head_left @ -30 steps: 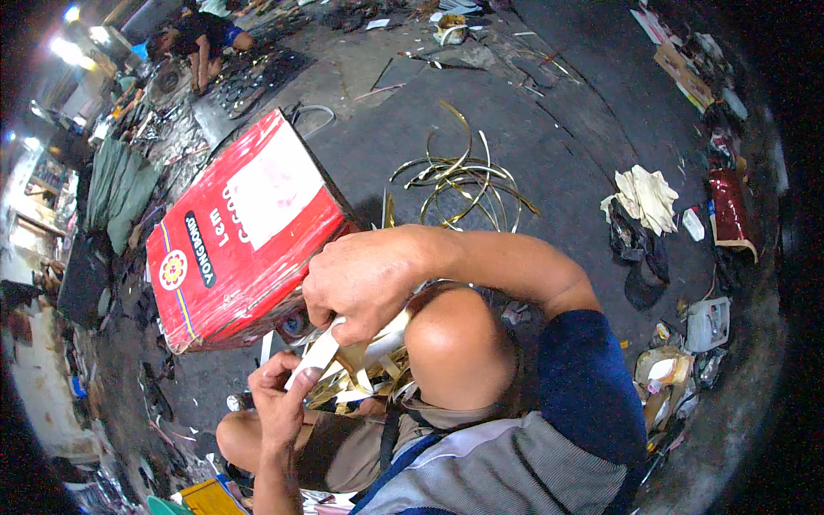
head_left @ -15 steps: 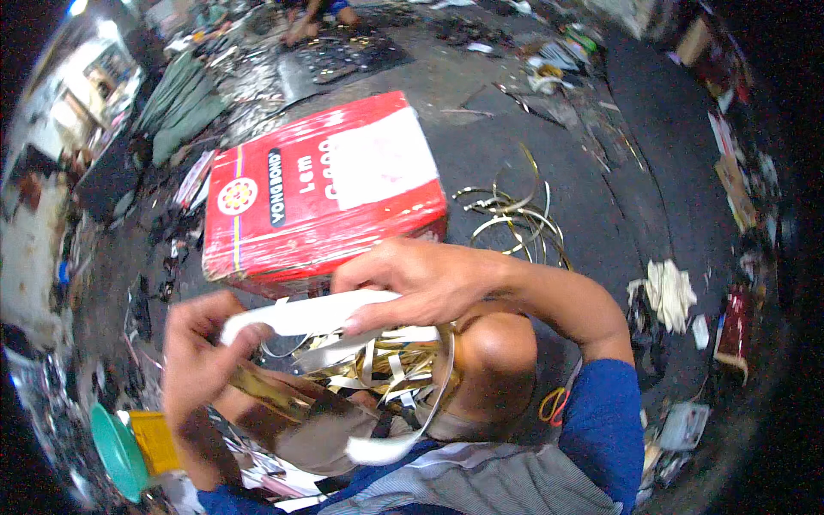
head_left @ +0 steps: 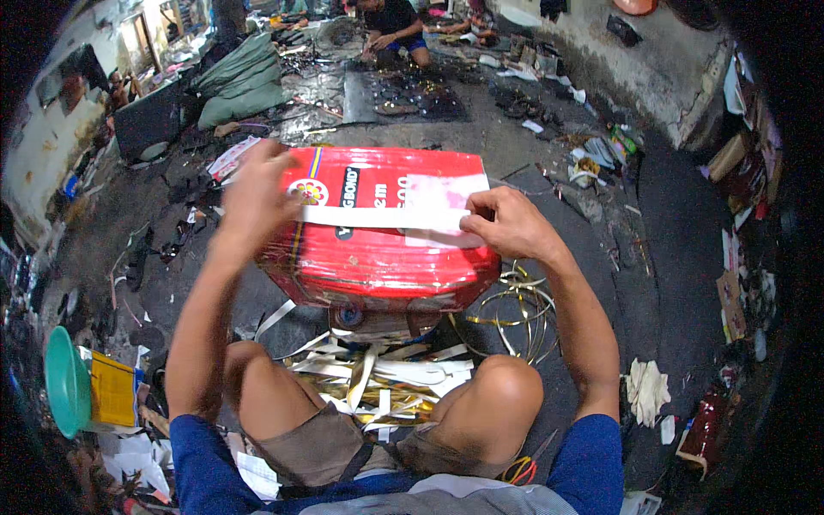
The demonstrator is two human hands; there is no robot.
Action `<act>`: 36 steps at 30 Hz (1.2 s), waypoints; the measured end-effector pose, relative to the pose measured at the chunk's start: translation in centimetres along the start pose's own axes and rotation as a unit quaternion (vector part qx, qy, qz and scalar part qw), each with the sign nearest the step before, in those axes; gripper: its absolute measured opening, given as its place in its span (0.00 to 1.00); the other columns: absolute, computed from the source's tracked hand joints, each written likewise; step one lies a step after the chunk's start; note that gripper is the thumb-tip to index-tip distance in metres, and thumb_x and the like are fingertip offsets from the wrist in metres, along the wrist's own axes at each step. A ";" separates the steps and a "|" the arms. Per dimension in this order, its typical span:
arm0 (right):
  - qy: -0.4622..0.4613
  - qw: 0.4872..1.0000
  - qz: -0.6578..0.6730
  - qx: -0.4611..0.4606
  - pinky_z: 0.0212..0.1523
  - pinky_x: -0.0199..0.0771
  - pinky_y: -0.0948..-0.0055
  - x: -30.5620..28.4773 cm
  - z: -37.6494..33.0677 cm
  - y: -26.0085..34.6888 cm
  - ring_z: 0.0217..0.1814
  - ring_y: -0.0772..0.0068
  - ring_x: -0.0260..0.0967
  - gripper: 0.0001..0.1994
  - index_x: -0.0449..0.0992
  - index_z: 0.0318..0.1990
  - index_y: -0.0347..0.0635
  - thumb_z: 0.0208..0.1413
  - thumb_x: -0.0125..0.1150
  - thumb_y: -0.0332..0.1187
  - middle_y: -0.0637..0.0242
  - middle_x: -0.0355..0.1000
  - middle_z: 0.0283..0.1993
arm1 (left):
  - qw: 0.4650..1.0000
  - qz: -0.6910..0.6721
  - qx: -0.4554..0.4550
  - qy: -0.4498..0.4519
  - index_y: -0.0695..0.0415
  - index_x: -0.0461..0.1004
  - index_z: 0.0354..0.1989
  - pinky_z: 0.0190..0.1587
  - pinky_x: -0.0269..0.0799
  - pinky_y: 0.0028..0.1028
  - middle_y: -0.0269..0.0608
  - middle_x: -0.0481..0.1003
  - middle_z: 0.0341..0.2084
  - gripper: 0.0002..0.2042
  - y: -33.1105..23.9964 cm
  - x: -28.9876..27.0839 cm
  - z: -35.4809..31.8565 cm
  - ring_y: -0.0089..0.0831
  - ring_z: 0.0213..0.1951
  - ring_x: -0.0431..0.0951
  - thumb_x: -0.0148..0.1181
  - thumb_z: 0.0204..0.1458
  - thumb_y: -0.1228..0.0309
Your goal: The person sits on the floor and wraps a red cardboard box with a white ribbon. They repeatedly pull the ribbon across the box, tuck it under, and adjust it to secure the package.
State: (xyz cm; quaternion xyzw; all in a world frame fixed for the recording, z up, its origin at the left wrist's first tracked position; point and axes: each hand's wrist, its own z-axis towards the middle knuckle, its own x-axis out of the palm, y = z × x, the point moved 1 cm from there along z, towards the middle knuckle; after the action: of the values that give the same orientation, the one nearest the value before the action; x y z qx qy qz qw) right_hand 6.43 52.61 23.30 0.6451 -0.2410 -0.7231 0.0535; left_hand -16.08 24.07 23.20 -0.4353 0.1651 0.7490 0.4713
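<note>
A white strip [head_left: 369, 218] stretches across the top of a red carton [head_left: 378, 266] wrapped in clear plastic. At its right end my right hand [head_left: 508, 223] pinches the strip between thumb and fingers. Over the carton's left side is my left hand [head_left: 260, 190], at the strip's other end; motion smears its fingers, so its grip cannot be made out. Between my knees, below the carton, lies a heap of white and gold strips [head_left: 386, 382].
Loose gold strip coils [head_left: 519, 313] lie right of the carton. A green basin [head_left: 67, 382] and a yellow container [head_left: 112, 390] stand at the lower left. A pale cloth [head_left: 647, 392] lies at the right. Another person [head_left: 390, 30] crouches at the far side by a dark mat [head_left: 403, 93].
Both hands have moved forward from above my lap to over the carton and spread apart. The white strip, held folded before, is now drawn out straight across the carton's top.
</note>
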 end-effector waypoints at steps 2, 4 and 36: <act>0.015 0.999 -0.022 0.029 0.43 0.78 0.53 -0.4 0.5 -0.1 0.37 0.47 0.80 0.16 0.85 0.38 0.40 0.51 0.63 0.43 0.50 0.81 0.34 | 0.959 -0.268 0.089 -0.009 0.59 0.79 0.51 0.58 0.73 0.38 0.51 0.77 0.51 0.24 -4.4 5.2 1.3 0.43 0.53 0.77 0.74 0.43 0.72; 0.004 0.998 -0.064 0.026 0.44 0.79 0.52 0.0 0.5 -1.1 0.39 0.47 0.80 0.17 0.85 0.38 0.40 0.51 0.63 0.44 0.50 0.81 0.35 | 0.916 -0.381 0.124 -0.004 0.59 0.79 0.51 0.45 0.78 0.35 0.47 0.80 0.43 0.22 -9.9 10.1 2.2 0.36 0.42 0.81 0.73 0.45 0.71; -0.167 0.978 0.087 -0.090 0.34 0.69 0.70 2.0 -1.4 -4.4 0.32 0.71 0.68 0.10 0.88 0.40 0.43 0.50 0.75 0.31 0.65 0.69 0.32 | 0.886 -0.455 0.038 0.083 0.61 0.84 0.36 0.40 0.77 0.32 0.45 0.80 0.33 0.08 -14.7 13.6 1.5 0.34 0.36 0.82 0.72 0.49 0.73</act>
State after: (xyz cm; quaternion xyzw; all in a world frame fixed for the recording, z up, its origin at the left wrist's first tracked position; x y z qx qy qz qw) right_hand 8.45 55.27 19.61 0.4847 -0.2352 -0.8319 0.1332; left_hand -6.77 40.06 15.52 -0.5044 0.0158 0.4067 0.7615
